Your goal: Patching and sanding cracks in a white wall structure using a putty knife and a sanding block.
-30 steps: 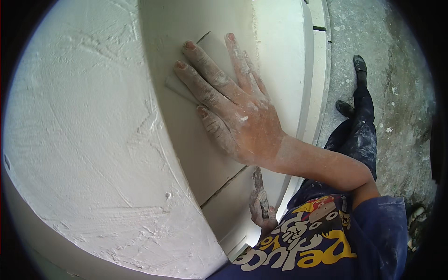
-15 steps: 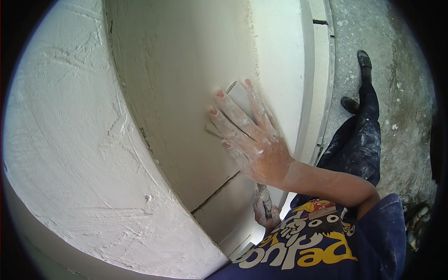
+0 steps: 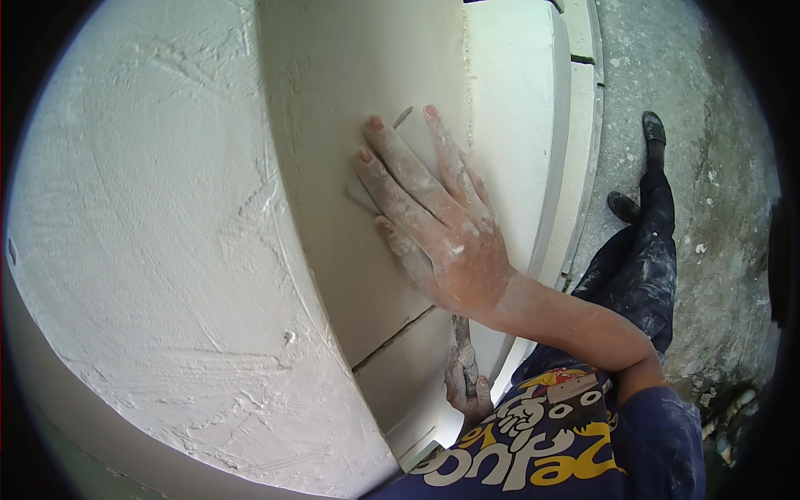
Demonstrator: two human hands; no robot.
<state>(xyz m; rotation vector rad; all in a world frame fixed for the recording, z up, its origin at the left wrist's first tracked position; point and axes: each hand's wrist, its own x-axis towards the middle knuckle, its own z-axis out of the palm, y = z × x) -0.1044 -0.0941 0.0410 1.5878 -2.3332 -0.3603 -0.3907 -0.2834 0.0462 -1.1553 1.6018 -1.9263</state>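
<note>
My right hand [image 3: 450, 225] lies flat with its fingers spread, back up and dusted white. It presses on a thin flat blade [image 3: 423, 146], whose edge and corner show past the fingertips against a smooth pale wall face [image 3: 350, 275]. Closer to my body, my left hand [image 3: 468, 390] is closed round a plaster-caked handle [image 3: 462, 354]. The handle's narrow shank runs up beneath my right hand, so both seem parts of one putty knife. The join is hidden under my right palm and wrist.
A rough, plastered white surface [image 3: 167, 250] curves along the left. A dark gap [image 3: 392, 340] crosses the pale face below my right hand. A pale ledge [image 3: 571, 175] runs on the right, beside a spotted concrete floor [image 3: 708, 242]. My dusty dark trousers [image 3: 637, 275] show there.
My right hand has slid up and slightly left along the wall face with the blade, away from the gap. More of the shank shows above my left hand. The whole view has shifted a little.
</note>
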